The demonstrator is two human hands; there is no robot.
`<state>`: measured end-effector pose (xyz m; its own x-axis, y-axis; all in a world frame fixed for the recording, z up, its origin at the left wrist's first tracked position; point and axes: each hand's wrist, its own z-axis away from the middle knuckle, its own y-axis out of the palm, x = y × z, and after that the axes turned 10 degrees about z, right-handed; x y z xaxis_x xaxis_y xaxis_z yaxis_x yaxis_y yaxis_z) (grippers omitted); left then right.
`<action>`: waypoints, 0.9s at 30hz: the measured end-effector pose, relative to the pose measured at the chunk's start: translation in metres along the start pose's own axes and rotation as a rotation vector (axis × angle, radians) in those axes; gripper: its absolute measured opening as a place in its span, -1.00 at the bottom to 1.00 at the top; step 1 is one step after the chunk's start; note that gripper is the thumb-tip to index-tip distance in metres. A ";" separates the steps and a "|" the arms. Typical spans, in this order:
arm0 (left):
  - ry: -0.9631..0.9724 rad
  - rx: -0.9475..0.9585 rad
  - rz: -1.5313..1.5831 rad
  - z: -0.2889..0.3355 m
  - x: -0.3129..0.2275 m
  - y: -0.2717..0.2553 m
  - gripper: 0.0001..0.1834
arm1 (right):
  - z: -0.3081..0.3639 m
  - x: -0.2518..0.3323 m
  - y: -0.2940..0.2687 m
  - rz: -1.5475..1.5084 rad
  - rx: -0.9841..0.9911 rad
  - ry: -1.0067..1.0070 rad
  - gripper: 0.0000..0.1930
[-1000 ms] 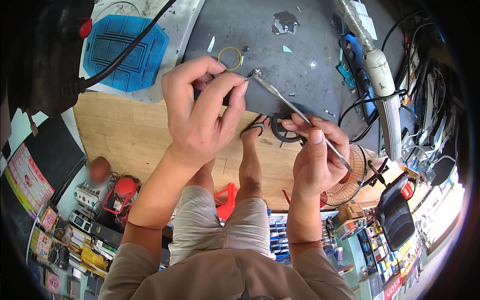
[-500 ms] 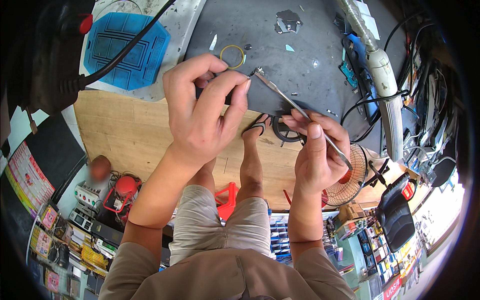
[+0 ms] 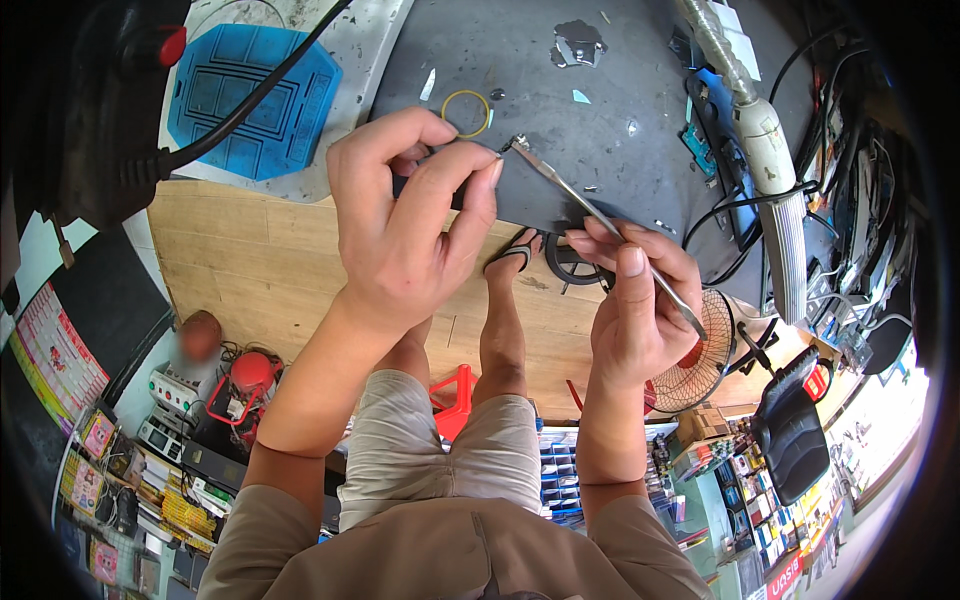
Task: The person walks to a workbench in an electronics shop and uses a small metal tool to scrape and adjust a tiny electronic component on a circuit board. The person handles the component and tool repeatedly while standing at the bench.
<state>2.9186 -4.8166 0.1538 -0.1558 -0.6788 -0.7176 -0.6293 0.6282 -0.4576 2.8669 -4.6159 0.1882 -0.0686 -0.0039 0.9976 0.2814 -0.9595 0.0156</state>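
Note:
A slim metal pry tool (image 3: 565,185) with a flat tip lies slantwise in my right hand (image 3: 645,300), its fingers and thumb closed round the shaft. The flat tip meets or nearly meets a tiny dark electronic part (image 3: 519,142) with shiny bits, just past my left fingertips. My left hand (image 3: 415,215) is closed in a pinch, thumb and forefinger together at the edge of that part. How much of the part sits between the fingers is hidden. A yellow ring (image 3: 466,114) lies on the dark mat (image 3: 640,60) beyond my left hand.
A blue octagonal mat (image 3: 255,100) lies on the left. Broken dark pieces (image 3: 578,45) and small shards are scattered on the mat. At right stand a white-grey hose handle (image 3: 765,150), circuit boards (image 3: 697,148) and tangled cables. A fan (image 3: 690,355) stands below my right hand.
Almost nothing differs. My right hand and the pry tool have shifted very slightly; the left hand keeps its pinch in the same place.

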 end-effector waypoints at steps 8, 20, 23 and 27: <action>0.017 0.000 -0.004 0.000 0.001 0.000 -0.67 | 0.000 -0.001 -0.001 0.020 0.008 -0.007 -0.82; 0.021 -0.001 -0.015 0.000 0.002 0.000 -0.66 | 0.000 -0.002 -0.003 0.011 0.027 -0.020 -0.83; 0.022 -0.002 -0.012 0.000 0.002 0.000 -0.66 | 0.000 -0.002 -0.003 0.007 0.026 -0.015 -0.84; 0.014 0.002 -0.007 0.000 0.002 0.000 -0.66 | -0.001 0.000 -0.002 0.005 0.024 -0.010 -0.83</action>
<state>2.9182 -4.8174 0.1524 -0.1615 -0.6886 -0.7070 -0.6293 0.6237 -0.4637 2.8654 -4.6145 0.1881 -0.0570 -0.0061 0.9984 0.3048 -0.9523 0.0116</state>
